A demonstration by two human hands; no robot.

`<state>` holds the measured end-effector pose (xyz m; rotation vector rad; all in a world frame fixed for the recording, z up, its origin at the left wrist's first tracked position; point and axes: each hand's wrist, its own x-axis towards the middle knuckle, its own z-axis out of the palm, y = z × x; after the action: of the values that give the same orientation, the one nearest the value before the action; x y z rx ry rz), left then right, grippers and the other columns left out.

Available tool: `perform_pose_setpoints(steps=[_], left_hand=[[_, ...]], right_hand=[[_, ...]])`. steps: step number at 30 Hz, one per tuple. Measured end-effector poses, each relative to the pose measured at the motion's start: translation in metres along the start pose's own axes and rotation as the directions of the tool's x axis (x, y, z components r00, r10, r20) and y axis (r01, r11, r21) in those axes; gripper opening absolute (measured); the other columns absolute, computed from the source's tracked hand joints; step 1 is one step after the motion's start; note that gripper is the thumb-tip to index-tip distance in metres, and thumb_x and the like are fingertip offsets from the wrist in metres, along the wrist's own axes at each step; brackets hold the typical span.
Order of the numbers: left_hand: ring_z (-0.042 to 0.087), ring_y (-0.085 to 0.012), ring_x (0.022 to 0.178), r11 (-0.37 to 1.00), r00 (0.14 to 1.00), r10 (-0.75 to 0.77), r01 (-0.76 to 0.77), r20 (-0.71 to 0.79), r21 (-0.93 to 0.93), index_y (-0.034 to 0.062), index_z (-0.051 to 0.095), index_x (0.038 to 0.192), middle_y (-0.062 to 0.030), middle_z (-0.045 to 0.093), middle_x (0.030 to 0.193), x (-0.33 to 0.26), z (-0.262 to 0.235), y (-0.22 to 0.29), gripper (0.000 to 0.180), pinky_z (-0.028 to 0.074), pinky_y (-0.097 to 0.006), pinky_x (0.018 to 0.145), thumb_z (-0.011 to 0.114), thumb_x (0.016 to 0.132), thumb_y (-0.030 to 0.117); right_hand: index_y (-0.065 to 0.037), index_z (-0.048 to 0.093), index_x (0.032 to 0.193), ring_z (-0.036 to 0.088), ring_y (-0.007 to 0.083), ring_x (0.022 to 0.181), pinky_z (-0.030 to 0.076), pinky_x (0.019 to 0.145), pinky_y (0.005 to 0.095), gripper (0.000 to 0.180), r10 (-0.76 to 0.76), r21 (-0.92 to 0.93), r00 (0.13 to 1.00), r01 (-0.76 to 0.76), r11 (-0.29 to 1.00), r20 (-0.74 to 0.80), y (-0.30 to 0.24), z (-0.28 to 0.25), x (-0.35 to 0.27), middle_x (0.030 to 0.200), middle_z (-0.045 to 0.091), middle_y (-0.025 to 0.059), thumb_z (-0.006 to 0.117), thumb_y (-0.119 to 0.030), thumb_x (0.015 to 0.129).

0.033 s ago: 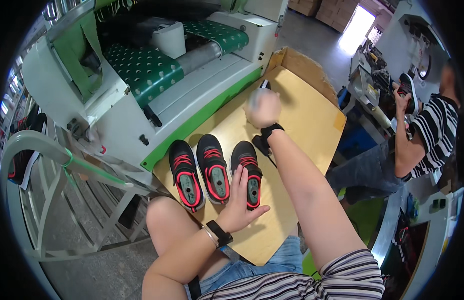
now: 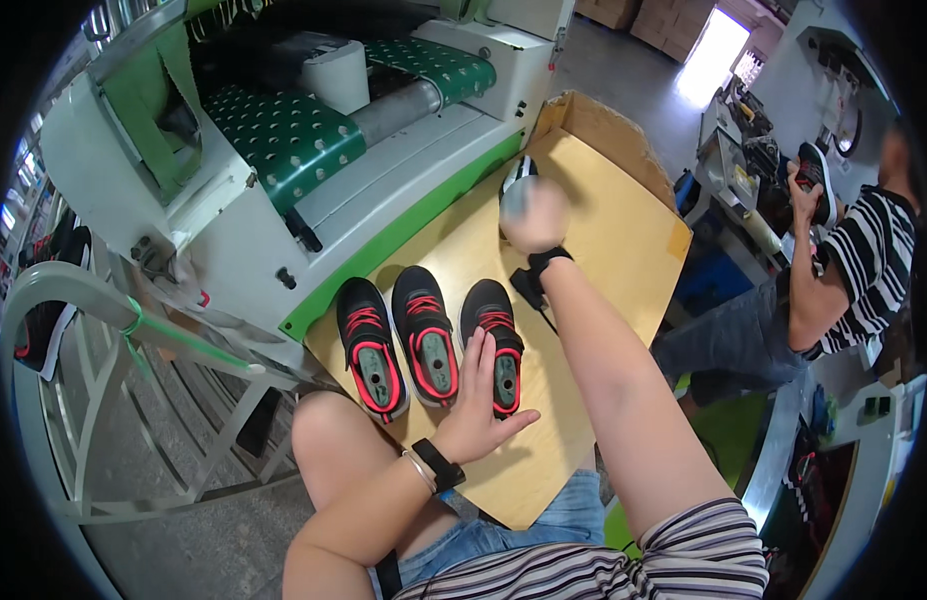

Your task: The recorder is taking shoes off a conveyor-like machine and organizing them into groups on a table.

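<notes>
**Three shoes lined up, a fourth lifted at arm's length**

The left hand (image 2: 480,400) lies flat, fingers spread open, on the third black-and-red shoe (image 2: 495,345) of a row on the cardboard surface (image 2: 623,230) over the lap. The right hand (image 2: 535,215), blurred, reaches toward 12 o'clock, fingers closed around another shoe (image 2: 517,180). That loose sheet could tip and slide the row off. At 11 o'clock stands a green-and-white conveyor machine (image 2: 313,140); at 3 o'clock a person in stripes (image 2: 863,270) works.
</notes>
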<state>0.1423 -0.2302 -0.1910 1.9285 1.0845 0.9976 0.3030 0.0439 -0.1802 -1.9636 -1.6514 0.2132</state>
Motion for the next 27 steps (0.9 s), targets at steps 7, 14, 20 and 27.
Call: perform_pose_setpoints(steps=[7,14,20,27], left_hand=[[0.007,-0.0432,0.156,1.000,1.000,-0.020,0.020,0.009,0.013,-0.0017,-0.004,0.161,-0.0286,0.001,0.167,0.004,0.004,0.001,0.127,0.016,-0.048,0.126,0.086,0.080,0.035],[0.018,-0.0417,0.153,0.994,0.991,-0.105,0.107,-0.086,0.020,0.0004,0.000,0.161,-0.0271,0.015,0.162,0.007,0.005,0.011,0.124,0.021,-0.046,0.125,0.088,0.077,0.025],[0.024,-0.0405,0.149,0.978,0.963,-0.207,0.210,-0.172,-0.001,0.0009,0.011,0.160,-0.0274,0.021,0.158,0.036,0.021,0.008,0.101,0.024,-0.045,0.123,0.077,0.085,0.015],[0.063,-0.0193,0.109,0.344,0.851,-0.525,0.220,0.007,-0.913,0.0001,0.032,0.153,-0.0114,0.063,0.121,0.060,-0.061,0.039,0.076,0.051,-0.034,0.098,0.067,0.086,0.004]], right_hand=[[-0.007,0.040,0.153,0.050,0.0446,0.128,0.042,0.110,0.0469,0.102,-0.115,0.085,0.992,0.110,0.990,0.058,0.108,-0.057,-0.056,0.141,0.050,0.0282,0.086,-0.027,0.064],[-0.011,0.031,0.158,0.042,0.0399,0.137,0.039,0.111,0.0486,0.113,-0.288,0.184,0.955,0.298,0.937,-0.078,0.101,-0.145,-0.200,0.157,0.034,0.0211,0.095,-0.029,0.066],[-0.001,0.022,0.158,0.046,0.0292,0.140,0.040,0.116,0.0391,0.112,-0.096,0.722,0.988,-0.022,0.691,0.122,0.101,-0.087,-0.220,0.153,0.042,0.0219,0.093,-0.023,0.075],[-0.003,0.045,0.148,0.059,0.0203,0.122,0.047,0.105,0.0333,0.071,0.083,0.834,0.996,-0.070,0.547,0.029,0.090,-0.083,-0.176,0.134,0.060,0.0132,0.080,-0.011,0.087]])
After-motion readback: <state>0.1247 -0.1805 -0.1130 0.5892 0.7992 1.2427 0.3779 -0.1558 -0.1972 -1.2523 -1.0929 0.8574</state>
